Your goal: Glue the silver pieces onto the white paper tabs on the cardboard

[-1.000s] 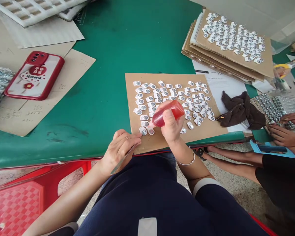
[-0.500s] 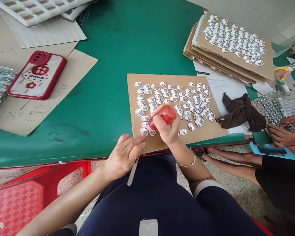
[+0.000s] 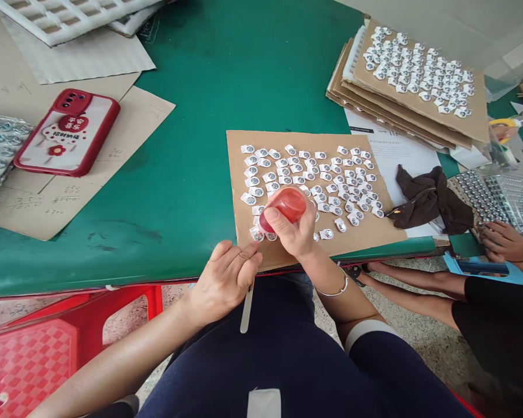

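Note:
A small red squeeze bottle (image 3: 291,204) is gripped in my right hand (image 3: 300,235), tilted with its lower end toward the near left corner of a cardboard sheet (image 3: 287,255). Rows of small white tabs with round dark-patterned pieces (image 3: 255,191) lie on that sheet. Beside the corner, my left hand (image 3: 226,276) is closed around a flat wooden stick (image 3: 246,313), whose rounded end sticks out below the palm. The left fingertips are close to the piece at the corner (image 3: 258,235). My right hand covers several pieces and the bottle's tip is hard to make out.
On the left lie a red-cased phone (image 3: 67,133) and papers (image 3: 135,139). Stacked cardboard sheets (image 3: 418,75) with more pieces stand at the back right, near a dark cloth (image 3: 431,200). A co-worker's hand (image 3: 508,241) is at the far right; a red stool (image 3: 30,360) stands below left.
The bottle in my right hand has shifted slightly left and down. My left hand has moved a little right, and the stick hangs more upright. One of the co-worker's hands has left view.

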`<state>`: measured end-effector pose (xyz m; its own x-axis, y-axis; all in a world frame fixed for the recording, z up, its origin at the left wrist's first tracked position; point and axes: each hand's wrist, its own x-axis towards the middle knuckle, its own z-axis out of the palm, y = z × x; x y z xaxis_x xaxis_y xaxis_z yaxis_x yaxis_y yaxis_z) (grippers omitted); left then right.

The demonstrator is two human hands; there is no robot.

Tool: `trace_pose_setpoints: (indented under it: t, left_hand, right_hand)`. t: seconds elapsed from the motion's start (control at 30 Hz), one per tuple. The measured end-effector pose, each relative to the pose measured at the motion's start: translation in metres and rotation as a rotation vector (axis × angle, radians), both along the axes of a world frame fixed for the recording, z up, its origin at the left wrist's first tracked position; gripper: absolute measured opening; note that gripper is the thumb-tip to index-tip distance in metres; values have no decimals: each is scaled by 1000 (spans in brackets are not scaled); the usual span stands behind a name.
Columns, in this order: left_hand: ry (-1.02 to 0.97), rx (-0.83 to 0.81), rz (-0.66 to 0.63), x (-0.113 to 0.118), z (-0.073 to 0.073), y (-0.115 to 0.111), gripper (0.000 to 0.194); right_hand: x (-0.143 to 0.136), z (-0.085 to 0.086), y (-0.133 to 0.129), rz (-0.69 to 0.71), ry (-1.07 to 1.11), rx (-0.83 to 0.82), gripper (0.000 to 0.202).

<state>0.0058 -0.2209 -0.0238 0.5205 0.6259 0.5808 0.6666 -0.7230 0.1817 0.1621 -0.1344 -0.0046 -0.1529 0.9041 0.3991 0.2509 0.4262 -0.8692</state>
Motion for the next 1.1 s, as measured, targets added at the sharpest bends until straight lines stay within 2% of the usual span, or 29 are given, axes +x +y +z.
trace_pose_setpoints:
  t: [0.23, 0.83, 1.1]
  left_hand:
    - [2, -38, 2, -1, 0, -1, 18]
    - [-32, -62, -26, -3, -3, -1, 21]
    - [-16, -75, -34, -3, 0, 1, 23]
  right_hand:
    - [-1, 0, 1, 20, -51, 63, 13]
    - [-1, 1, 1, 15, -56, 78, 20]
    - [0, 0, 2, -23, -70, 78, 22]
